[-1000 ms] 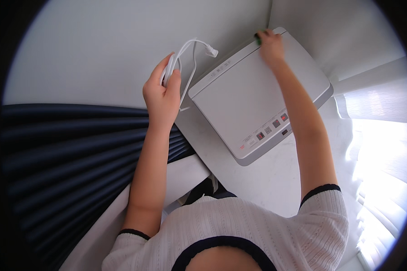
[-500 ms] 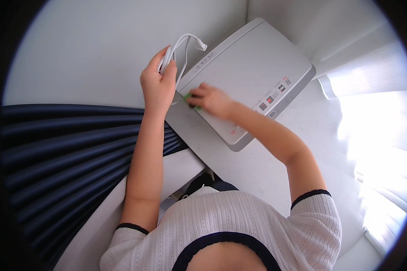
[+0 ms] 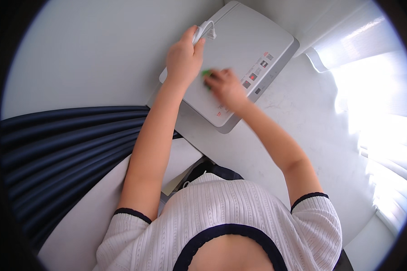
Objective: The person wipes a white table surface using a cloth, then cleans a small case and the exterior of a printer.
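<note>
My left hand point(image 3: 184, 63) is closed around a looped white power cord point(image 3: 202, 29), with its plug point(image 3: 212, 34) dangling from the loop. That hand is above the left part of a light grey printer point(image 3: 246, 34) with a flat lid. Lower and to the right, my right hand point(image 3: 230, 89) is over the lid, its fingers bent around a small green-and-black thing point(image 3: 206, 72). Motion blur and my fingers hide most of that thing, so its kind cannot be made out. Whether it touches the lid is unclear.
The printer stands on a pale tabletop point(image 3: 253, 149) in a corner against a light wall point(image 3: 86, 54). Dark blue pleated fabric point(image 3: 77, 135) hangs at the left. Sheer white curtains point(image 3: 380, 117) and a bright window line the right side.
Both hands have shifted right relative to the printer. The left hand brings the cord over the lid, while the right hand carries the green-and-black thing from the printer's left edge onto the lid area.
</note>
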A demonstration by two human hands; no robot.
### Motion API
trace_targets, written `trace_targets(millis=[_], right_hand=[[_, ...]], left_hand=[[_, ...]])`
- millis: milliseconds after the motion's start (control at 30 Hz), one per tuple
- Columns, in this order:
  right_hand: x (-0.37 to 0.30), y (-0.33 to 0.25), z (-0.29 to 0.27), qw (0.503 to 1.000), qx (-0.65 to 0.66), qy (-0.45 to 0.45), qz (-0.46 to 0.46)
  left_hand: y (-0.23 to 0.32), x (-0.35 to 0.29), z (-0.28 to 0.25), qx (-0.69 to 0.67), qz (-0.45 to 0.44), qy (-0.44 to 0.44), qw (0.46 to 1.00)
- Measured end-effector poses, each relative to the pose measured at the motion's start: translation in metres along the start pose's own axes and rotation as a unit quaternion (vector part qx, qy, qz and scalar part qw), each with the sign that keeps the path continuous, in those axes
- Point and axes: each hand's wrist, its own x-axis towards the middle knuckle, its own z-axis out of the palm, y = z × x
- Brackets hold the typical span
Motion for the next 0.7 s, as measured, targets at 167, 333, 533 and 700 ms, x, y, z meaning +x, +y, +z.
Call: trace_targets(millis=[167, 333, 533, 700], right_hand=[[-0.046, -0.048, -0.008, 0.984, 0.093, -0.104, -0.114], [-0.030, 0.046, -0.049, 1.000, -0.005, -0.023, 0.018], [-0.012, 0.208, -0.099, 0.940, -0.140, 0.163, 0.266], [-0.011, 0.240, -0.105, 0.921, -0.147, 0.163, 0.323]], left_hand=[[0.007, 0.003, 0.038, 0.088, -0.020, -0.052, 0.995], [0.019, 0.000, 0.062, 0.134, -0.071, -0.108, 0.983], [0.006, -0.018, 0.105, 0.106, -0.040, -0.197, 0.974], [0.009, -0.037, 0.112, 0.164, 0.024, -0.250, 0.954]])
